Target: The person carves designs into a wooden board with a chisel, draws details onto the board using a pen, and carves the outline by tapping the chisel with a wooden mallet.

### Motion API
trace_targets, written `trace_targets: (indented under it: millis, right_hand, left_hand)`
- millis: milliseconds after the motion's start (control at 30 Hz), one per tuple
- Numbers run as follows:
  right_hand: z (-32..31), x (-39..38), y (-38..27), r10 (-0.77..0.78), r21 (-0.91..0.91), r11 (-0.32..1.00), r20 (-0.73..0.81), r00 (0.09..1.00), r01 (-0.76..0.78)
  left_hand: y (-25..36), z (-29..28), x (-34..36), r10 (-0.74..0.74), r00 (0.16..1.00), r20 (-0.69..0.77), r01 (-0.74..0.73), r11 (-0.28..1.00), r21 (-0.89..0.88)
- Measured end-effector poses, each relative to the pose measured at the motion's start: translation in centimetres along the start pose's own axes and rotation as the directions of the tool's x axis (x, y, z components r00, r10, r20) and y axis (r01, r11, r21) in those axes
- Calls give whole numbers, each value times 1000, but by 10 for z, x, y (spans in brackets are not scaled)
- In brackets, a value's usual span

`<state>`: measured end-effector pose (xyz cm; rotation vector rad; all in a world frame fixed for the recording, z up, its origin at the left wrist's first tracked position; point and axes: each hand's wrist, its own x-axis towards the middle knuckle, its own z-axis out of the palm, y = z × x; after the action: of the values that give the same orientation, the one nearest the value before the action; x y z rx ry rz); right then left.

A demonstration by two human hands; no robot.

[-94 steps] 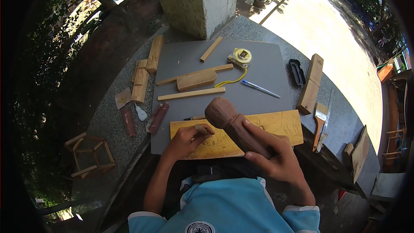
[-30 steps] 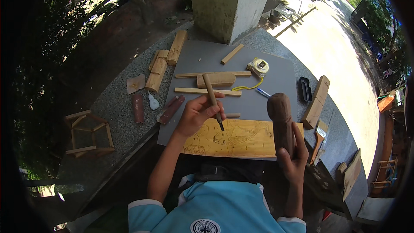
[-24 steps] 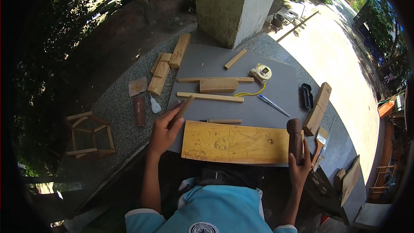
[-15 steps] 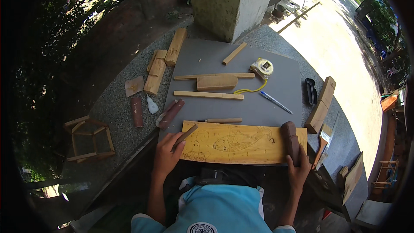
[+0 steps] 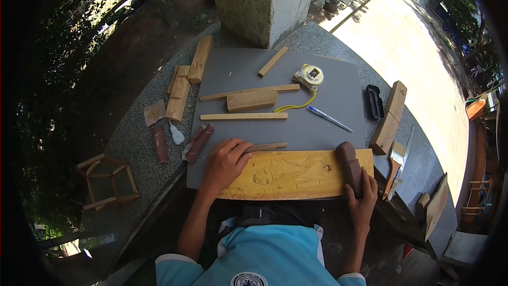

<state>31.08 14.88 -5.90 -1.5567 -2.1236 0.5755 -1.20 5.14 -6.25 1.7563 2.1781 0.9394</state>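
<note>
A yellow wooden board (image 5: 296, 177) with a fish drawn on it in dark lines lies along the near edge of the grey tabletop. My right hand (image 5: 362, 196) grips the lower end of a dark brown wooden mallet (image 5: 348, 160), which rests over the board's right part. At the board's far left corner is my left hand (image 5: 227, 161), palm down with bent fingers. Its fingertips meet the end of a tool with a round wooden handle (image 5: 270, 146), lying along the board's far edge. Whatever is under those fingers is hidden.
Beyond the board lie wooden strips (image 5: 243, 116), a wood block (image 5: 252, 100), a tape measure (image 5: 309, 77) and a pen (image 5: 330, 119). Left are red-brown rolls (image 5: 160, 144) and a white bottle (image 5: 176, 133). A brush (image 5: 394, 164) and long block (image 5: 389, 119) lie right; a concrete pillar (image 5: 259, 5) stands behind.
My left hand, with a brown stick-like tool in it before, has moved forward and right to the board's far edge; that stick no longer shows apart. My right hand stays on the mallet.
</note>
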Motion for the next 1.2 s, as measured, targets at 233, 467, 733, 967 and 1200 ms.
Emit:
trace_targets:
  millis: [233,467,733,967,1200]
  right_hand:
    - [1,2,0,-17,-50,999,-12,1000,16]
    - [2,3,0,-15,-54,998,4,1000,15]
    - [-1,6,-3,-10,-73,997,37,999,13]
    - [-14,8,-39,-218,-460,866,10,976,198]
    - [102,89,-142,-547,827,555,282,788,90]
  left_hand:
    - [9,2,-2,-271,945,185,305,519,-799]
    - [2,24,-8,-261,946,193,271,306,-913]
    - [1,28,-5,-263,947,186,278,379,-883]
    - [2,13,-2,-176,938,297,344,412,-844]
    - [-3,25,22,42,964,263,130,786,-604]
